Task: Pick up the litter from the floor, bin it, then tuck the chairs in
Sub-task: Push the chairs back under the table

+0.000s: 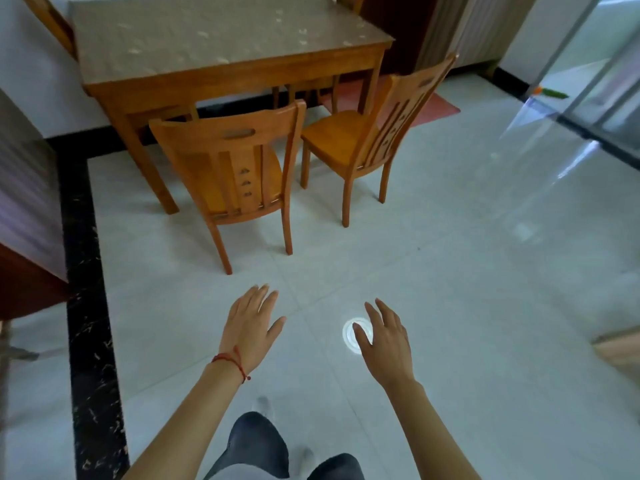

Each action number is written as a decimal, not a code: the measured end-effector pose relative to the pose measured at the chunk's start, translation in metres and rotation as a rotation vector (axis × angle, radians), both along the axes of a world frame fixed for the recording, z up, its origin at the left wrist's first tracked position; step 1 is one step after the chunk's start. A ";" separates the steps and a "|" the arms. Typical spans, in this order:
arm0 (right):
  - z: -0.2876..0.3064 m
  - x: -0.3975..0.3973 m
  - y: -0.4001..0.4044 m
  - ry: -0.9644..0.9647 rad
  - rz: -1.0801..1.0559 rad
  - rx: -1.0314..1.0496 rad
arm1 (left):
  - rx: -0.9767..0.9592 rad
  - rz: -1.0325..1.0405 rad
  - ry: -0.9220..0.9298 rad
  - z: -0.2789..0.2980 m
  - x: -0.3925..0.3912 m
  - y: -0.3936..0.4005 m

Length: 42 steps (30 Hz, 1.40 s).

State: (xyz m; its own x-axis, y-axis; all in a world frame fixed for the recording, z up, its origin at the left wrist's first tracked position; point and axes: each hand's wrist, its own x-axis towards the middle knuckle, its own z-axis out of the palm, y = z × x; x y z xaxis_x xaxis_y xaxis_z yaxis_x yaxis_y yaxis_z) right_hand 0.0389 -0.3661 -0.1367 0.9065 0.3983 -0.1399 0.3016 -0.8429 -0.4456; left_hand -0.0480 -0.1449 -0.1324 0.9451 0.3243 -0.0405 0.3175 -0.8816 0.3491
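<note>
Item: litter [350, 336]. A small white round disc lay flat on the pale floor [467, 271], partly hidden under the thumb side of the right hand [384, 337]. Being round, it had no long axis, so a pinch from any side would likely have served. What it was made of could not be told.

Right grip: open, fingers spread and relaxed, holding nothing. The disc sat just to the inner side of it, beneath the thumb; whether the thumb touched it could not be told. This hand was plainly the nearer and seemed the one to take it.

Left grip: the left hand [251, 327] was open too, fingers straight, empty, with a red cord [231, 362] at the wrist. The disc lay across from it, towards the right hand and apart.

Room: bare tile lay all round the disc, with no edge or leg close by. A black border strip [83, 271] ran well off beyond the left hand.

Ahead of both grips: one chair [235, 168] stood pulled out from the desk [221, 46]. A second chair [363, 136] stood turned at an angle by the desk's corner. Both looked still to be tucked in.

No bin was seen.
</note>
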 end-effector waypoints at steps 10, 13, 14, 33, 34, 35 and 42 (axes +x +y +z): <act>-0.003 0.077 0.081 0.007 0.067 0.009 | 0.006 0.056 0.012 -0.008 0.066 0.074; 0.001 0.107 0.115 -0.002 0.072 0.005 | -0.006 0.079 0.025 -0.008 0.092 0.104; 0.002 0.116 0.126 -0.010 0.067 0.015 | -0.007 0.084 0.031 -0.008 0.100 0.114; 0.011 0.307 0.258 -0.060 0.317 0.019 | -0.016 0.318 0.002 0.007 0.253 0.206; 0.013 0.319 0.263 -0.066 0.337 0.014 | -0.018 0.337 -0.006 0.008 0.261 0.208; 0.015 0.331 0.268 -0.074 0.357 0.009 | -0.016 0.355 -0.012 0.010 0.270 0.211; 0.029 0.385 0.304 -0.078 0.487 -0.011 | -0.006 0.498 -0.025 0.022 0.307 0.223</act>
State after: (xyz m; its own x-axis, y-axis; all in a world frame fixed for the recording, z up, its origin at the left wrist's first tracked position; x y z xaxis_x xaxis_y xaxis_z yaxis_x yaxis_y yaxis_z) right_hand 0.4243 -0.0626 -0.1079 0.6233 0.7773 -0.0859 0.6937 -0.6002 -0.3982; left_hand 0.2589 0.0783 -0.1108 0.6761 0.7364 -0.0231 0.6911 -0.6230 0.3664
